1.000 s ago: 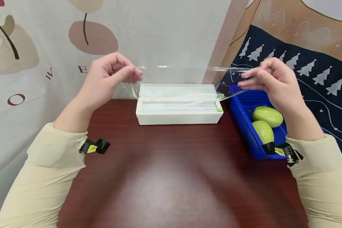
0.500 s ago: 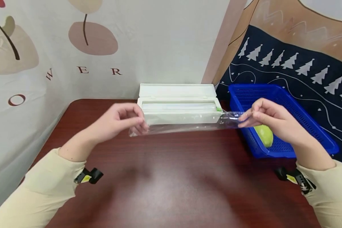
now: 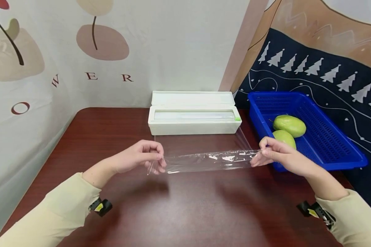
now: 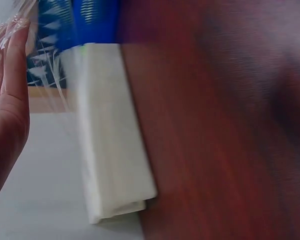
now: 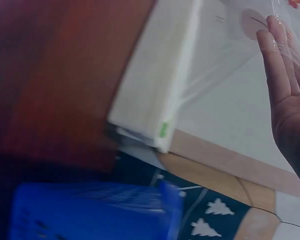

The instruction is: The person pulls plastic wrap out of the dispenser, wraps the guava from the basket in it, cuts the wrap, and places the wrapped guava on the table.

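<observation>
A sheet of clear plastic wrap [image 3: 208, 162] stretches between both hands over the table, its glossy front edge running nearly level. My left hand [image 3: 143, 156] pinches the left end between thumb and fingers. At the other end, my right hand [image 3: 276, 153] pinches the wrap just in front of the blue basket. Behind the hands stands a white plastic wrap dispenser [image 3: 194, 128] with its lid [image 3: 193, 98] raised. The wrap runs back from the hands to the dispenser. In the left wrist view the left hand [image 4: 10, 95] shows partly; the right wrist view shows the right hand [image 5: 290, 95] against the film.
A blue basket [image 3: 330, 135] at the right holds two green fruits [image 3: 289, 126]. The dark red-brown wooden table [image 3: 185, 209] spreads in front. A printed white curtain [image 3: 179, 44] hangs close behind the dispenser, and a dark tree-patterned cloth [image 3: 334, 85] lies behind the basket.
Both hands have come down and toward the person from above the dispenser, drawing the wrap out over the table. The basket's fruits, partly covered by the right hand half a second ago, show again.
</observation>
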A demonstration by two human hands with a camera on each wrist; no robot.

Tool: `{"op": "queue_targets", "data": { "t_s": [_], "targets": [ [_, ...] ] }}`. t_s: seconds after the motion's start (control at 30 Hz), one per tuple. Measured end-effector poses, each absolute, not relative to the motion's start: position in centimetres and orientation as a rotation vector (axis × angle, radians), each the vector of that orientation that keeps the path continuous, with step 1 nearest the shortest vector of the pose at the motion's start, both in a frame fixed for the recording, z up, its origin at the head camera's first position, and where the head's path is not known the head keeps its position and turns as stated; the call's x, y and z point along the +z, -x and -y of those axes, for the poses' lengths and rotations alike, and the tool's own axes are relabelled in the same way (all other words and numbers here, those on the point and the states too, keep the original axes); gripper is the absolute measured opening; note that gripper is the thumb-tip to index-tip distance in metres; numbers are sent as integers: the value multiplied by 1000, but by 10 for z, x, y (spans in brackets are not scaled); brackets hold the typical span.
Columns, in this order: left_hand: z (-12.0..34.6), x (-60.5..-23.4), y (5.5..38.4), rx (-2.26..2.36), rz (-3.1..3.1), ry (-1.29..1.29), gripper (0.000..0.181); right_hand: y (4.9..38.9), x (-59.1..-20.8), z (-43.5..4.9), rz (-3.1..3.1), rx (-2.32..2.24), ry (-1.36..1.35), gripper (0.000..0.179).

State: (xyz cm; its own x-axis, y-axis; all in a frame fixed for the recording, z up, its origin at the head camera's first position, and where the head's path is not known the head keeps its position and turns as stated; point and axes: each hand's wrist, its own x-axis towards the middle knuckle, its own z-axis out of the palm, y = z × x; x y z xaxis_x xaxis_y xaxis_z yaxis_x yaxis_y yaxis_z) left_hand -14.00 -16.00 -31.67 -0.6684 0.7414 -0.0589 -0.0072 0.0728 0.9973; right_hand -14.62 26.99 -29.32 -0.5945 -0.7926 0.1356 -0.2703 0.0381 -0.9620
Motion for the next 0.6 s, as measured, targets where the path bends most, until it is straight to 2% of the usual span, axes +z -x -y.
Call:
{"op": "queue_targets", "data": {
  "t_s": [0.27,0.6],
  "targets": [
    [153,-345,133,1478,-1846,-721,25,137,-328,-274,-1856,-1495,1007,11],
    [145,-374,124,1209,-2033,-787,27,126,-371,-268,-2094,-1214,989,14]
  ]
}}
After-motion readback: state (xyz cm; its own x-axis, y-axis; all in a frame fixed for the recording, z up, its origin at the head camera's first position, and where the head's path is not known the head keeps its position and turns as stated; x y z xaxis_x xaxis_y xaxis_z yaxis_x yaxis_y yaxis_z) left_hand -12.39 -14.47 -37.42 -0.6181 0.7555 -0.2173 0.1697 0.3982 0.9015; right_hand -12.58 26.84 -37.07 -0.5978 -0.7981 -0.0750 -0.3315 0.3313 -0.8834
